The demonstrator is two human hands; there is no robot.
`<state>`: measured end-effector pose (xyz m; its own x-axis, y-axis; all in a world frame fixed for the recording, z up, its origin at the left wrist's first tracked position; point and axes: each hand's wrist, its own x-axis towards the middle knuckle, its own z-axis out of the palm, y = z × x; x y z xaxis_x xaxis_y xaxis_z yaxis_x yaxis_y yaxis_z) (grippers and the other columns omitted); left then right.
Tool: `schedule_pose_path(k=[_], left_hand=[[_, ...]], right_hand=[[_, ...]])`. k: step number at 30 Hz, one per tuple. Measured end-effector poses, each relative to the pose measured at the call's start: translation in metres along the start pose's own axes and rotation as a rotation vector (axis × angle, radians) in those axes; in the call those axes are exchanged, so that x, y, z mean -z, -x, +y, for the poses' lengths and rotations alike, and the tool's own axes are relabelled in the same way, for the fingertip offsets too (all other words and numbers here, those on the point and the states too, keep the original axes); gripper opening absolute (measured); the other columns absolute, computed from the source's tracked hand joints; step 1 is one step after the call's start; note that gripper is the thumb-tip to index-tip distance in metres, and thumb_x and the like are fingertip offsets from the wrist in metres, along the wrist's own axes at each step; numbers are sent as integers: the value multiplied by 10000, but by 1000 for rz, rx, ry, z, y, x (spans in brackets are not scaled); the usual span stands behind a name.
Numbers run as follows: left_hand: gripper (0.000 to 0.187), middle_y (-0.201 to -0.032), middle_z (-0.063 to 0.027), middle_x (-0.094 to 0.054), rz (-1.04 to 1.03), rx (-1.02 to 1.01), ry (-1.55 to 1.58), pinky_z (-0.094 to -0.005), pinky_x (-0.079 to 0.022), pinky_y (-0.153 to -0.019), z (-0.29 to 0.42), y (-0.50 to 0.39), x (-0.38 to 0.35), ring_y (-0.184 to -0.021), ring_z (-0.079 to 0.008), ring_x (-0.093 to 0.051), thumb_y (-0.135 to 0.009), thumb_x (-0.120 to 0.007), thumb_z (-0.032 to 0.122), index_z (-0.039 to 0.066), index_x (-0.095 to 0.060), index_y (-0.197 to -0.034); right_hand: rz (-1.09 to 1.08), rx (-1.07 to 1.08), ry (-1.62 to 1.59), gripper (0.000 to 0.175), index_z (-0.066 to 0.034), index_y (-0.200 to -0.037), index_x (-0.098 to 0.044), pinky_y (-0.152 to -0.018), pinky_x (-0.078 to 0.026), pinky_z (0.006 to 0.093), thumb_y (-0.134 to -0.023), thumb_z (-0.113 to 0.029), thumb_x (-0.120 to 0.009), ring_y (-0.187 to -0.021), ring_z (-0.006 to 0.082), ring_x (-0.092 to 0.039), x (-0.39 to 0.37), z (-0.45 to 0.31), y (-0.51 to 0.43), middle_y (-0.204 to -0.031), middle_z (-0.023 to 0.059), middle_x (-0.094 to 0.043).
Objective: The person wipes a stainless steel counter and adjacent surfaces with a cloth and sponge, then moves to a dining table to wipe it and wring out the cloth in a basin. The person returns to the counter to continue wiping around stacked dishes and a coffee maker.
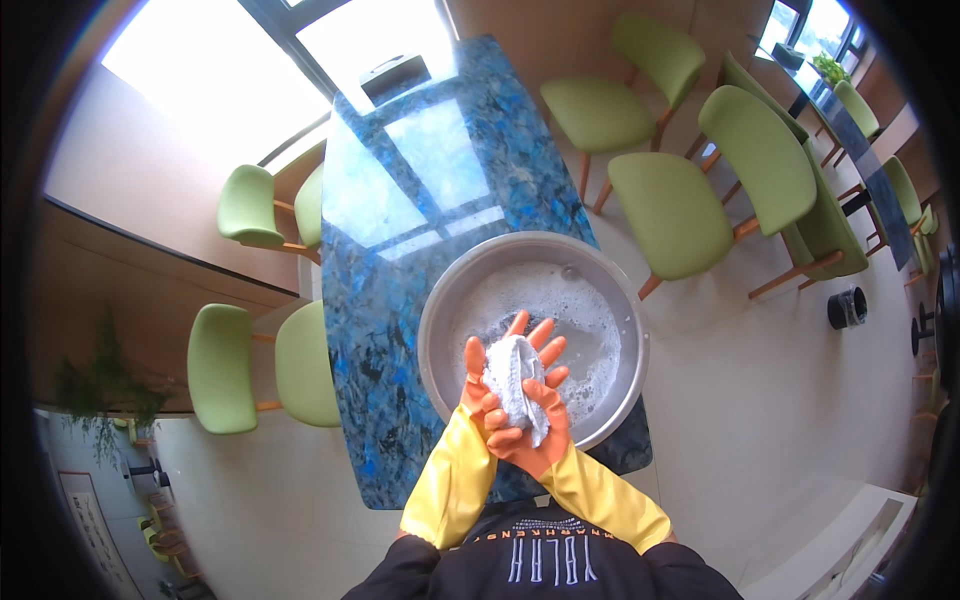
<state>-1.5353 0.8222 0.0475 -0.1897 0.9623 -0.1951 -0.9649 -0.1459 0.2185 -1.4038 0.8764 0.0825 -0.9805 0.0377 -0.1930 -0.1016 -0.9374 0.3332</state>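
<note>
Both of my hands wear orange rubber gloves with long yellow cuffs. A bunched, wet, light grey cloth lies between them, above a round metal basin of sudsy water. My right hand is curled around the cloth's lower right side, its fingers wrapping over it. My left hand is beneath and behind the cloth, its thumb up at the left and several spread fingers showing past the cloth's top and right side. Which glove each far finger belongs to is partly hidden by the cloth.
The basin stands on a glossy blue stone-patterned table, near its front edge. A dark box is at the far end by the window. Green chairs flank both sides. A small black bin stands on the floor at right.
</note>
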Motion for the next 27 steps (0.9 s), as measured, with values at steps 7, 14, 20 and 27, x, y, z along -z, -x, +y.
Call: schedule_pose_path(k=[7, 14, 20, 27], left_hand=[[734, -1211, -133, -727, 350, 26, -392, -492, -646, -1005, 19, -14, -22, -1090, -332, -757, -1014, -808, 255, 71, -515, -1661], [391, -948, -164, -748, 343, 63, -699, -432, -631, -761, 33, -31, -48, -813, -288, -750, -996, -786, 188, 38, -682, -1342], [278, -926, -111, -755, 563, 152, -1192, -370, -608, -806, 34, -37, -71, -877, -216, -740, -1067, -679, 179, 32, -709, -1301], [487, -1087, -119, -777, 483, 181, -1188, -381, -619, -897, 42, -27, -50, -972, -213, -751, -1105, -695, 304, 60, -658, -1525]], right_hand=[[213, 1, 333, 607, -30, -1325, -706, -733, -658, 305, -1001, -507, -895, -940, 203, -783, 15, -20, 17, -1108, 117, -794], [399, -89, 720, 237, 4, -1153, -796, -789, -597, 330, -1014, -172, -873, -915, 169, -740, 0, -34, 10, -1001, 80, -773], [462, 68, 951, 165, 17, -1101, -802, -961, -524, 332, -963, -72, -782, -1066, 168, -704, -10, -18, 0, -1078, 53, -778], [311, 80, 1005, 354, -20, -1257, -719, -752, -516, 325, -926, -130, -779, -856, 165, -661, -10, -20, -8, -983, 52, -710]])
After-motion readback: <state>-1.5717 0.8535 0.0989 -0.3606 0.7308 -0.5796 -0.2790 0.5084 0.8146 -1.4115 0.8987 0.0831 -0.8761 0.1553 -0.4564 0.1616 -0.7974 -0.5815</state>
